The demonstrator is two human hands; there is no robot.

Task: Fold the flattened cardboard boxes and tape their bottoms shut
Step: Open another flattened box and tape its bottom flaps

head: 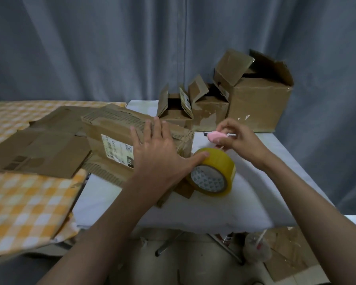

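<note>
Three folded boxes [224,95] stand open-topped at the back of the white table [224,202], and flattened cardboard [39,145] lies to the left, partly on a checked cloth [25,202]. Between them, near the middle, the box being worked on [115,136] lies with its long side running left to right, its torn, ribbed flaps uppermost and a white label facing the person. Over its right end the left hand [158,149] is spread flat, fingers straight, thumb touching the yellow tape roll [212,171], which stands on edge just right of the box. Beyond the roll the right hand [238,138] pinches a small pink cutter [215,136], blade pointing left toward the box. My guess: the tape between roll and box gets cut next.
</note>
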